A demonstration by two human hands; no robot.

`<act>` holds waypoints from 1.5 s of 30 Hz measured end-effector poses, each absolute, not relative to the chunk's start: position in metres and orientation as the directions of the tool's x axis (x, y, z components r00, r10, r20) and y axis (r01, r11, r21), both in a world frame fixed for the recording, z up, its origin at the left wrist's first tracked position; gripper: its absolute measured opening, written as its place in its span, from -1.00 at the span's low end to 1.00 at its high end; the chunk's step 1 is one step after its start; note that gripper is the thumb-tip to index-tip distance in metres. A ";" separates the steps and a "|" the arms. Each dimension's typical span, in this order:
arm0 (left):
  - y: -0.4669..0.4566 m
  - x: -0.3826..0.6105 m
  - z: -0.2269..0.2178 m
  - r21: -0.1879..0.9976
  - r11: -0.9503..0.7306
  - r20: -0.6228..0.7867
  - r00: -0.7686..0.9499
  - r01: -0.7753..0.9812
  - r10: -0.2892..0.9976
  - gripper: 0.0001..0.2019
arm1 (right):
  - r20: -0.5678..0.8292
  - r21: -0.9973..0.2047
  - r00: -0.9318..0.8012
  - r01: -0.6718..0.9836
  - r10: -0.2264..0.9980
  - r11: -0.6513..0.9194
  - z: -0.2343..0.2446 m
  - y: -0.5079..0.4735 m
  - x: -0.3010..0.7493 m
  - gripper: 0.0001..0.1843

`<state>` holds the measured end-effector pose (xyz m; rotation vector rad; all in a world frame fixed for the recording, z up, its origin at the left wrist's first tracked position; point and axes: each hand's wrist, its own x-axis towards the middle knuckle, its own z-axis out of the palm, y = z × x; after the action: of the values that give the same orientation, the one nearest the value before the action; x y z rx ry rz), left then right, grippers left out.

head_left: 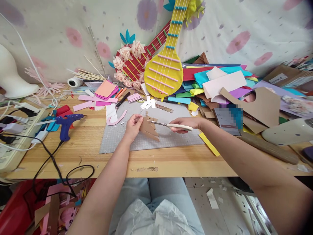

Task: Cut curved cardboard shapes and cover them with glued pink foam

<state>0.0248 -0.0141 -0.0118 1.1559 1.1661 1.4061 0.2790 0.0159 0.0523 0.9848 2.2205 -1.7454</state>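
Brown paper (149, 131) with a ragged, notched edge is up in the hands, above the grey cutting mat (117, 142), roughly mid-width and toward the front edge of the bench (171, 163). Left hand (134, 126) has its left side pinched between thumb and fingers; right hand (186, 124) is gripping the scissors (179, 126), tips right at the notches. Can't tell if the blades are actually biting or just over it.

What'd worry me: those strips look skinny, so one snip too deep and I reckon a piece drops off or rips, esp. if the left hand tugs. The paper's pretty small too, and the blades point more or less at the left fingers, so a slip could nick them.

Other thing is the glue gun (65, 126) over by the left end, with its black cord (52, 159) looping past the front edge. If an elbow or knee catches that, the gun could get dragged off. The yellow strip (209, 144) near the right forearm might get brushed off too, no biggie.
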 end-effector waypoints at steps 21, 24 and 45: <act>-0.018 0.027 -0.012 0.990 -0.107 0.098 -0.100 -0.088 0.990 -0.68 | -0.503 -0.815 -0.780 0.571 0.372 0.095 0.049 0.015 0.247 -0.44; -0.018 0.029 -0.008 0.976 -0.042 0.013 -0.132 -0.216 0.991 -0.65 | -0.456 -0.854 -0.793 0.517 0.404 0.051 0.042 0.014 0.247 -0.46; -0.027 0.043 0.000 0.926 0.142 -0.162 -0.027 -0.350 0.986 -0.64 | -0.399 -0.911 -0.780 0.398 0.483 -0.110 0.033 0.002 0.238 -0.50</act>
<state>0.0430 -0.0269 0.0002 0.8096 1.0531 1.2815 0.2383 0.0023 0.0326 1.0597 2.1360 -2.1412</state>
